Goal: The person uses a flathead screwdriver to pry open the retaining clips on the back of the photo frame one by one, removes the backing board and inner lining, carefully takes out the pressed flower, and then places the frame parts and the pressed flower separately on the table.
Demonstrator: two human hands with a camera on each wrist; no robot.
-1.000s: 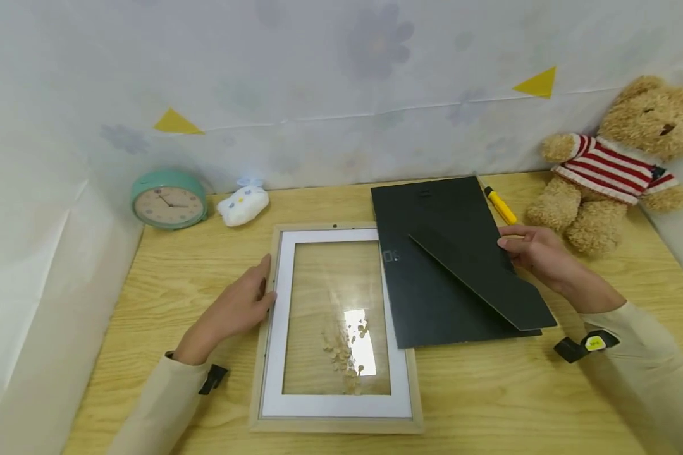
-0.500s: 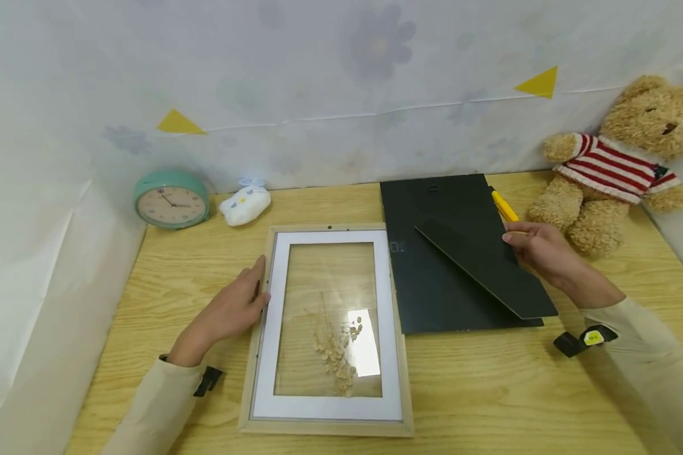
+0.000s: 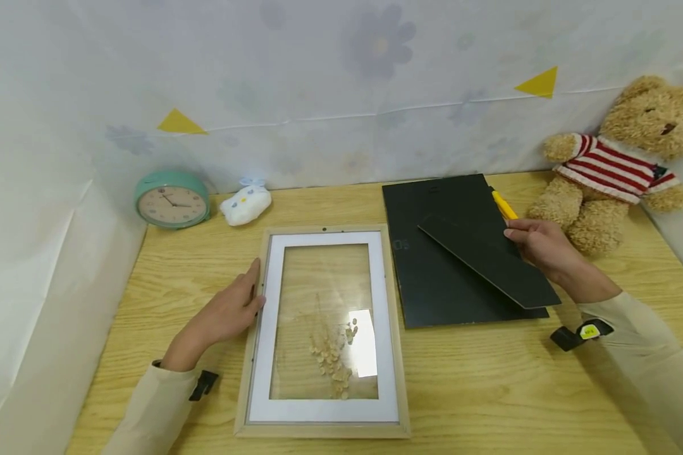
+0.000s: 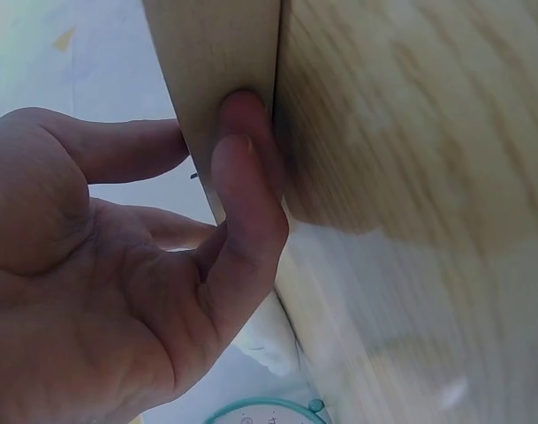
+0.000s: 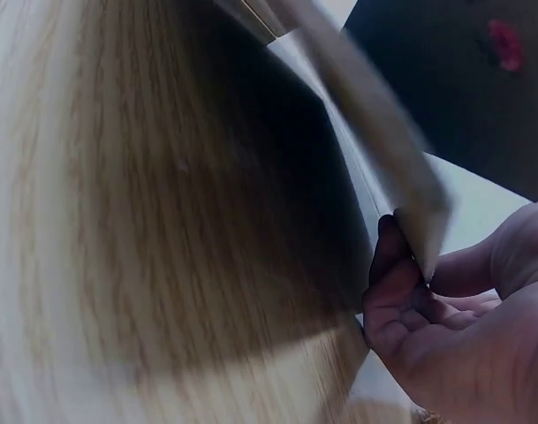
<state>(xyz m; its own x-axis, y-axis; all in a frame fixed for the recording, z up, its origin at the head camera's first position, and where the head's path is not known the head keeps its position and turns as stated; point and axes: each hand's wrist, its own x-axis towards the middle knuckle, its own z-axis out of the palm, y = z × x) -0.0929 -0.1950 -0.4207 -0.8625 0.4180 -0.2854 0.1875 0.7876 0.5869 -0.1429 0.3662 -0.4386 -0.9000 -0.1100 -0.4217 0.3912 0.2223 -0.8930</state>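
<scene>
A light wooden picture frame (image 3: pixel 401 379) with a white mat lies face up, and dried plant sprigs (image 3: pixel 332 360) show through its clear middle. My left hand (image 3: pixel 230 309) grips its left side, thumb at the top edge and curled fingers against the side wall (image 4: pixel 211 53). To the right is a black backing board (image 3: pixel 432 291) with a hinged stand flap (image 3: pixel 489 259) raised at an angle. My right hand (image 3: pixel 543 249) pinches the board's right edge, fingers below and thumb above in the right wrist view, where the board's edge (image 5: pixel 375 115) is tilted.
Behind the board's right edge lies a yellow-handled tool (image 3: pixel 503 205), partly covered. A teddy bear (image 3: pixel 609 170) in a striped sweater sits at the back right. A teal clock (image 3: pixel 172 199) and a small white plush (image 3: pixel 246 203) stand at the back left.
The picture frame has slid left with my left hand. The backing board has shifted right and slightly back with my right hand, so it no longer overlaps the frame.
</scene>
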